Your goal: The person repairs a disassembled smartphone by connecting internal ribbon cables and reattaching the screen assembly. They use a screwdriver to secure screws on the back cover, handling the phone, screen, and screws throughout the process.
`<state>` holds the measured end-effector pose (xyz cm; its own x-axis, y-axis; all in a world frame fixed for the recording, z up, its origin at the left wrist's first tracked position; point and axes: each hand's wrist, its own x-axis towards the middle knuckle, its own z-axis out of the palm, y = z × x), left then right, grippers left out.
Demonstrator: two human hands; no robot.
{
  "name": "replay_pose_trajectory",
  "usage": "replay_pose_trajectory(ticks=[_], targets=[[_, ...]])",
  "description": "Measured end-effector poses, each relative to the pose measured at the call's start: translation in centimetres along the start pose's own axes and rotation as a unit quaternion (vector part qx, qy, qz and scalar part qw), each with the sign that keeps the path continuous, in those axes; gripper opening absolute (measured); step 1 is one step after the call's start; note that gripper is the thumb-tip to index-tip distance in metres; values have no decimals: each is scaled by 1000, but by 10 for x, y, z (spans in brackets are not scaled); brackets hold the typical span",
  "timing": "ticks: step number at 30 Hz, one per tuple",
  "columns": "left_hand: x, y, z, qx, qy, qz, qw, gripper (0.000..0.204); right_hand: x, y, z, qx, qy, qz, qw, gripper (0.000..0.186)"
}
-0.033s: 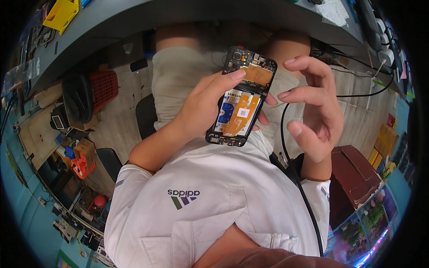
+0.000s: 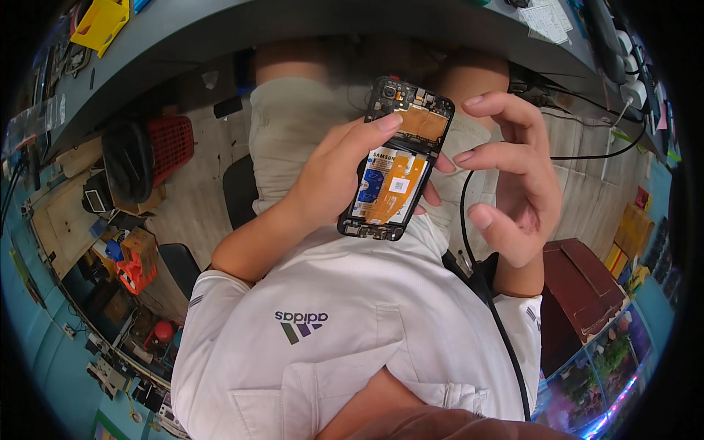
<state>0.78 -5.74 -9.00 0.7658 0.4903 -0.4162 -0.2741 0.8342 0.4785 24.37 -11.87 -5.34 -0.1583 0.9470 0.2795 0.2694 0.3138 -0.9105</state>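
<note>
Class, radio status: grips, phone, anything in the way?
Left grip holding opened phone. Right grip open, empty, apart from phone. Left thumb overlapping phone's edge.

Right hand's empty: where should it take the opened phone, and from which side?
Probably the upper right edge of the opened phone, with the right hand coming from the right. That stretch is bare; the left hand grips from the left, its fingertips showing lower on the right edge. Pinch only the thin rim, since the insides lie exposed.
</note>
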Motion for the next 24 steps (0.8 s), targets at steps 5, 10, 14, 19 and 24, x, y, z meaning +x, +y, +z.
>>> replay_pose_trajectory(ticks=[5, 10, 14, 19, 24], targets=[[2, -4, -5, 31, -18, 8, 999, 63, 1, -2, 8, -82, -2, 15, 996, 41], [-3, -1, -7, 81, -32, 16, 996, 66, 6, -8, 12, -92, -9, 33, 995, 41], [-6, -5, -7, 8, -44, 26, 999, 61, 8, -7, 18, -94, -16, 17, 995, 32], [-9, -2, -2, 33, -98, 14, 995, 63, 6, -2, 18, -116, -3, 20, 993, 22], [-13, -4, 2, 96, -103, 30, 990, 50, 6, -4, 23, -102, 21, 36, 994, 21]])
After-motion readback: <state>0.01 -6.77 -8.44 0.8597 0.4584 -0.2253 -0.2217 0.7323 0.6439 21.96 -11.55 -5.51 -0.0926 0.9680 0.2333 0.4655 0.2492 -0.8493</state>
